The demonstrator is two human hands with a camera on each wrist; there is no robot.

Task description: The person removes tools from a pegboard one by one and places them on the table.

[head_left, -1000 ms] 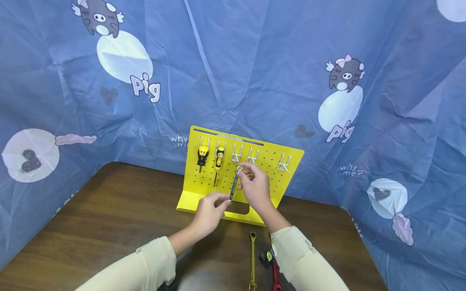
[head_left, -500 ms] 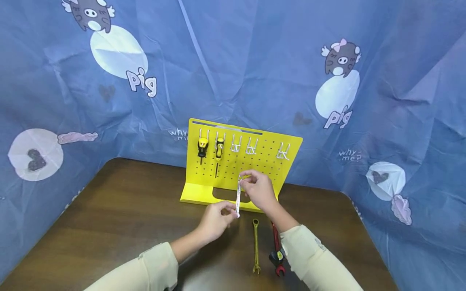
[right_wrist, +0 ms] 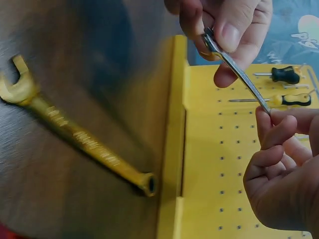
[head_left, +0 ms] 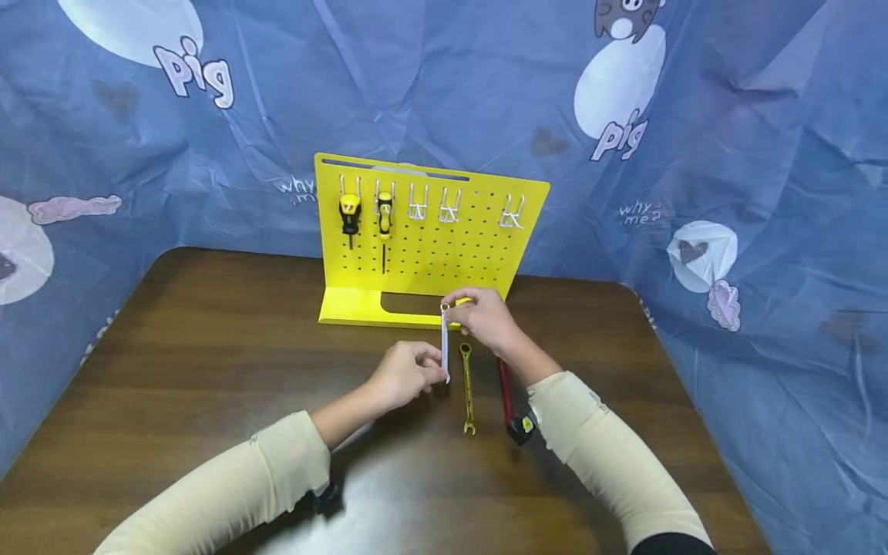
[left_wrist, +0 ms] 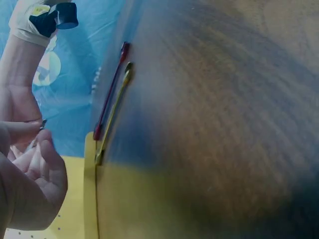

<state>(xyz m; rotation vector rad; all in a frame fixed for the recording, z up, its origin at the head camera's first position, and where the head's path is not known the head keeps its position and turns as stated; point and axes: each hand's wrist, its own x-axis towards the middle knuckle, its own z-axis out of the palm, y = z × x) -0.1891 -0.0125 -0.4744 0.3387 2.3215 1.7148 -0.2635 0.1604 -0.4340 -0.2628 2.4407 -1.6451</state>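
both hands hold one thin silver wrench (head_left: 445, 343) above the brown table (head_left: 208, 347), just in front of the yellow pegboard stand (head_left: 430, 239). the right hand (head_left: 486, 317) pinches the ring end at the top between thumb and fingers, and the left hand (head_left: 405, 375) pinches the lower end with its fingertips, so the wrench stands almost upright between them. in the right wrist view the same wrench (right_wrist: 234, 67) goes from the right fingers down to the left fingers. just right of it, on the table, lies a yellow wrench (head_left: 468, 388), and next to that a red tool (head_left: 509, 401) with a black end. on the stand two screwdrivers (head_left: 366, 216) hang from the hooks, and three silver hooks (head_left: 449, 208) beside them are free. behind is a blue cloth (head_left: 728, 116) with pig drawings.
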